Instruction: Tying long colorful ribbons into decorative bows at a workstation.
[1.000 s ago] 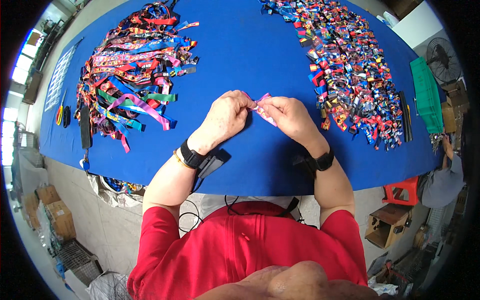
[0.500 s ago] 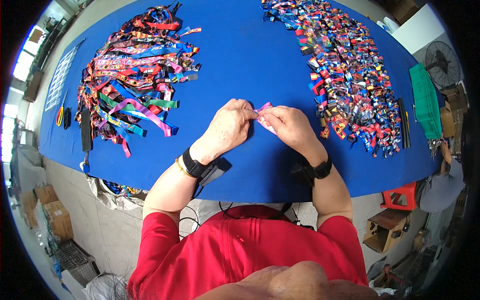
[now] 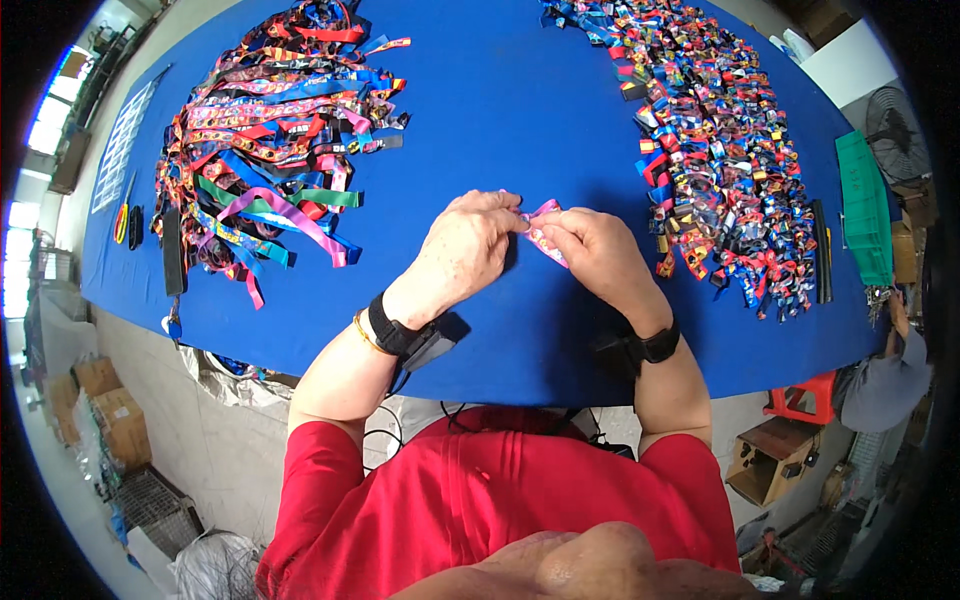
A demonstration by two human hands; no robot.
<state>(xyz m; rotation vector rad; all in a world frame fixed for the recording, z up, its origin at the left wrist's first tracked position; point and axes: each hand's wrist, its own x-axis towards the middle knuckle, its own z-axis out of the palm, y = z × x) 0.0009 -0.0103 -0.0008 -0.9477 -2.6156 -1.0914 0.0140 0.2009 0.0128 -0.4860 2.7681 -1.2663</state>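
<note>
Between my hands, above the blue-covered table [image 3: 460, 120], is a short pink printed ribbon [image 3: 545, 243], folded or knotted so that a loop shows at its top. My left hand [image 3: 468, 238] pinches its left part, fingers bent over it. From the other side my right hand [image 3: 603, 255] grips the ribbon between thumb and curled fingers. Much of the ribbon is hidden by the fingers. To the left lies a heap of long loose printed ribbons [image 3: 280, 125] in many colours. Dense rows of small knotted ribbon pieces [image 3: 725, 150] cover the right side.
Scissors with yellow and red handles [image 3: 121, 222] lie at the table's left edge. On the right stand a green plastic crate [image 3: 864, 210] and a fan [image 3: 893, 130]. A red stool [image 3: 803, 398] and a cardboard box [image 3: 772, 458] are below the table's right edge.
My right hand has shifted slightly right and down, and a little more of the pink ribbon shows between the hands. The view has shifted slightly. Both hands keep hold.
</note>
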